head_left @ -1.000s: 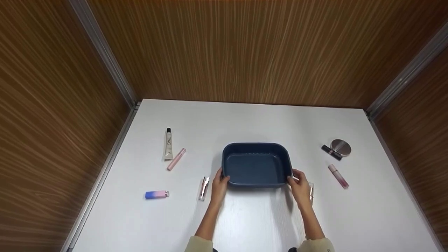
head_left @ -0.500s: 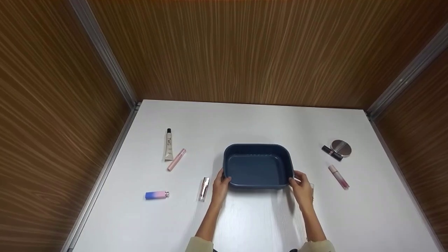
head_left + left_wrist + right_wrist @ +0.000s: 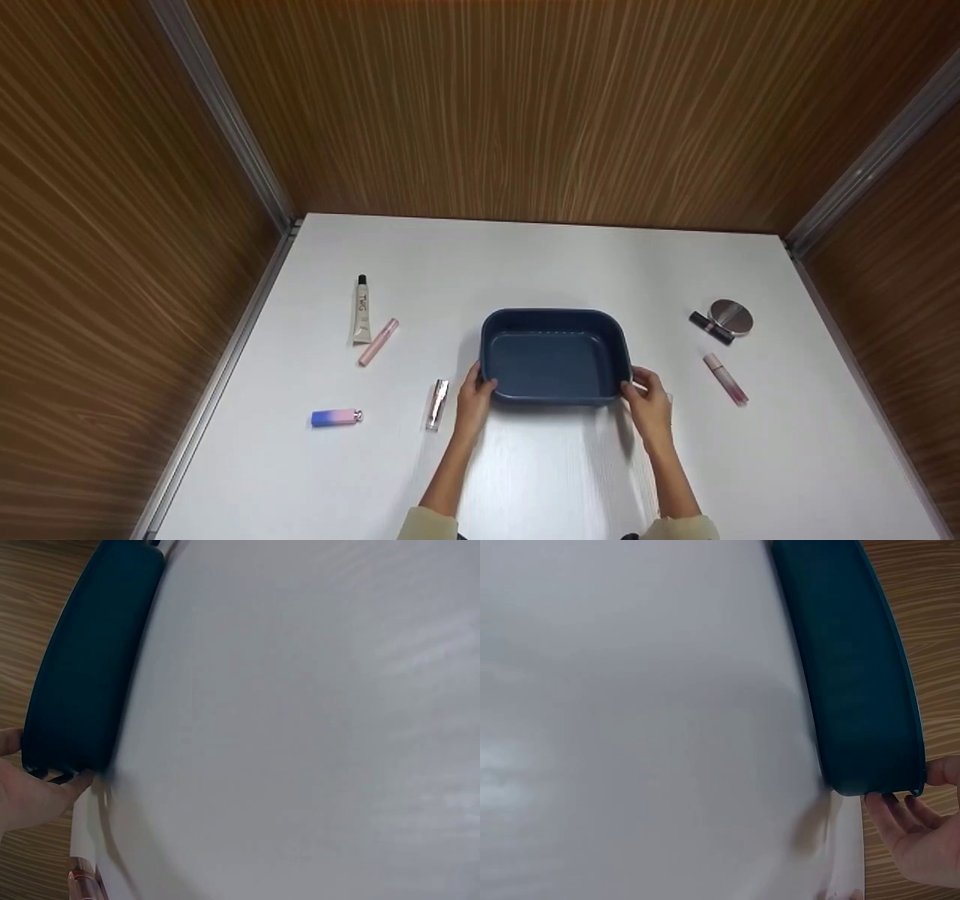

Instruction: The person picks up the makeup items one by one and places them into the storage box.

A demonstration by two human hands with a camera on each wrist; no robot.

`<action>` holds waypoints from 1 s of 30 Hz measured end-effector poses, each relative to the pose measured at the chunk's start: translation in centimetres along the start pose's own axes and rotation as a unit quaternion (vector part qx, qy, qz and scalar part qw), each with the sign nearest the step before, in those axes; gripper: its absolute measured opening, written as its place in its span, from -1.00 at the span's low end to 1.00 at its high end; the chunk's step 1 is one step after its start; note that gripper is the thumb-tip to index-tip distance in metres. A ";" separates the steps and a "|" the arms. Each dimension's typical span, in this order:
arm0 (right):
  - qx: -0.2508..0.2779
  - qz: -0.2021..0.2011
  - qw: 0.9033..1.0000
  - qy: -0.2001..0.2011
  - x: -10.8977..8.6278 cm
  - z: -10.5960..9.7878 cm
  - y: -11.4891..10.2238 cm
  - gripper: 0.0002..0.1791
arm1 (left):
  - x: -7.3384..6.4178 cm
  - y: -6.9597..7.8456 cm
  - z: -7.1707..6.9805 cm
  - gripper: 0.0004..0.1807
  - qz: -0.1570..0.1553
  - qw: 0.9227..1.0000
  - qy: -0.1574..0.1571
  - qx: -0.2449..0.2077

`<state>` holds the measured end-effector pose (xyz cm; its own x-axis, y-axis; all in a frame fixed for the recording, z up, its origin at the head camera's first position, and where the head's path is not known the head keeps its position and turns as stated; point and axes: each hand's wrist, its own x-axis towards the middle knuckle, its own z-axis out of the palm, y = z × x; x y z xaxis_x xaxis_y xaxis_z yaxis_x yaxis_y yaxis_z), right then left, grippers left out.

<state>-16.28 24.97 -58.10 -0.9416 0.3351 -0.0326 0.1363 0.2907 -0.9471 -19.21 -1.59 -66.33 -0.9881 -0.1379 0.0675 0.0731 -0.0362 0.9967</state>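
Observation:
A dark blue rectangular basin (image 3: 555,364) with rounded corners stands in mid-table in the head view, with nothing inside. My left hand (image 3: 472,409) grips its left side by the near corner, thumb over the rim. On the opposite side my right hand (image 3: 648,414) holds the near right corner the same way. Both wrist views show the basin's outer wall (image 3: 94,660) with fingers under its lower edge and a thumb at the rim. Whether its base touches the table cannot be told. A shiny lip gloss tube (image 3: 437,405) lies just left of my left hand.
Left on the white table (image 3: 525,262) lie a squeeze tube (image 3: 361,311), a pink slim tube (image 3: 378,342) and a blue-pink lipstick (image 3: 336,418). Rightward are a round compact (image 3: 730,317), a black lipstick tube (image 3: 711,328) and a pink gloss tube (image 3: 725,379). Wood-grain walls (image 3: 480,112) enclose the table.
The basin and both hands have shifted slightly right and towards me. A clear item beside my right wrist is now almost wholly covered by that hand. Both grips look the same.

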 end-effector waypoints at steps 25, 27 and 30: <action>0.059 -0.003 0.998 0.009 0.1 -0.1 0.3 -0.64 | -2.8 11.1 0.4 -0.44 -0.071 0.997 -0.011 0.028; 0.057 -0.003 0.998 0.007 0.2 -0.2 0.3 -0.64 | -2.7 10.9 0.4 -0.44 -0.070 0.997 -0.012 0.032; 0.054 0.004 0.999 0.002 0.2 -0.2 0.2 -0.63 | -2.2 9.5 0.4 -0.43 -0.074 0.997 -0.015 0.031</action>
<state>-16.36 25.29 -58.27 -0.9391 0.3413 -0.0399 0.1106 0.1902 -0.9755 -16.35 -1.22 -57.02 -0.9910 -0.1067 -0.0807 -0.0820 0.0081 0.9966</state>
